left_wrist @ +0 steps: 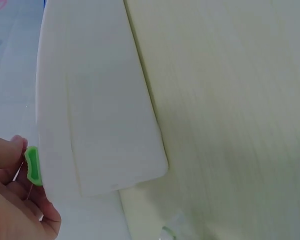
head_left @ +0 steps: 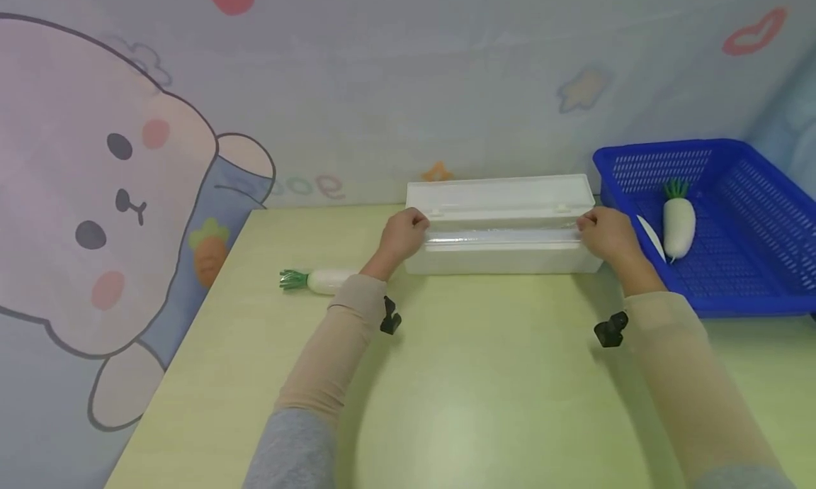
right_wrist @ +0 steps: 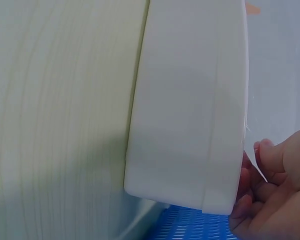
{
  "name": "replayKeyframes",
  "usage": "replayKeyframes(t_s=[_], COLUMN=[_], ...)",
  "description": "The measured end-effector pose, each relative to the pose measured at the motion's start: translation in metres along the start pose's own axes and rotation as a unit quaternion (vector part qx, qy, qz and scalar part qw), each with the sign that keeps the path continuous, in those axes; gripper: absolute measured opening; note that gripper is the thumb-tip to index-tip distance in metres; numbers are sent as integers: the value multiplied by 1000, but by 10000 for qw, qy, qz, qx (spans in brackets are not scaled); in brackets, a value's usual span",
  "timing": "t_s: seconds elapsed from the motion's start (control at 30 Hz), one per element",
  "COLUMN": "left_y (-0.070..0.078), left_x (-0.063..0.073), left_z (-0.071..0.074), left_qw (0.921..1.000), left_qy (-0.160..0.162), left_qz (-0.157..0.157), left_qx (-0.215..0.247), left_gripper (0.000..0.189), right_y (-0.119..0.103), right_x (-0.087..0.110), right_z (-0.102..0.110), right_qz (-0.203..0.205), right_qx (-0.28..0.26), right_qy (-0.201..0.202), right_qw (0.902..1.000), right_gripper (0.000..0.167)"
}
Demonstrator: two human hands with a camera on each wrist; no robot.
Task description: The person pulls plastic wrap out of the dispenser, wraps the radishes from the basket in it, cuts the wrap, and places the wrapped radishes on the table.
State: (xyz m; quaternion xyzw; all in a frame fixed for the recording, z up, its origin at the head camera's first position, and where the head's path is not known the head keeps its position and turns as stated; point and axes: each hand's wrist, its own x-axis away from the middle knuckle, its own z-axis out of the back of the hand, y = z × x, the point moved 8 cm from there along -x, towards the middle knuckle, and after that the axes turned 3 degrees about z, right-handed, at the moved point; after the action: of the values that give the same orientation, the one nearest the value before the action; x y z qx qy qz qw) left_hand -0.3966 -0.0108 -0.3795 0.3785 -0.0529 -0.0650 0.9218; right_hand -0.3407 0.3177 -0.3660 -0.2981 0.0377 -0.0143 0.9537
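Observation:
A long white cling film dispenser (head_left: 503, 261) lies on the table with its lid (head_left: 497, 191) raised at the back. Clear cling film (head_left: 500, 237) stretches along its opening. At the dispenser's left end, my left hand (head_left: 403, 235) pinches the film's edge. My right hand (head_left: 605, 232) pinches the film at the opposite end, thumb against fingers. A small green piece (left_wrist: 33, 166) shows beside the left fingers in the left wrist view. The right wrist view has the right hand (right_wrist: 272, 187) by the dispenser's end, and the film there is barely visible.
A white radish (head_left: 326, 281) with green tops lies on the table (head_left: 484, 390), partly behind the left forearm. On the right stands a blue basket (head_left: 752, 306) containing another white radish (head_left: 679, 228) and a white blade-like piece (head_left: 650, 237). A patterned cloth (head_left: 382, 85) hangs behind.

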Motion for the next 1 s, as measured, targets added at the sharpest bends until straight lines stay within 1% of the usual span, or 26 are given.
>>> replayKeyframes(t_s=[0.1, 0.23, 0.33, 0.47, 0.63, 0.83, 1.0], left_y=[2, 5, 7, 7, 6, 5, 3], left_x=[-2, -1, 0, -2, -6, -5, -4], left_z=[0, 3, 5, 4, 4, 7, 10], left_qw=[9999, 9989, 9972, 9930, 9878, 9812, 9779], left_qy=[104, 374, 463, 436, 448, 498, 498], left_qz=[-6, -28, -84, -129, -58, -94, -143], left_qx=[76, 269, 573, 1088, 1489, 1863, 2023], left_gripper=[23, 19, 16, 18, 17, 16, 16], right_y=[1, 0, 0, 1, 4, 3, 4], right_x=[0, 1, 1, 1, 1, 4, 5], right_z=[1, 4, 5, 7, 10, 14, 14], right_qz=[-86, -133, -166, -233, -394, -532, -668], right_qx=[-204, -453, -616, -785, -1067, -1321, -1565], right_qy=[125, 215, 198, 166, 192, 321, 366], right_qw=[9997, 9987, 9978, 9965, 9933, 9893, 9847], right_gripper=[33, 35, 36, 37, 40, 42, 43])
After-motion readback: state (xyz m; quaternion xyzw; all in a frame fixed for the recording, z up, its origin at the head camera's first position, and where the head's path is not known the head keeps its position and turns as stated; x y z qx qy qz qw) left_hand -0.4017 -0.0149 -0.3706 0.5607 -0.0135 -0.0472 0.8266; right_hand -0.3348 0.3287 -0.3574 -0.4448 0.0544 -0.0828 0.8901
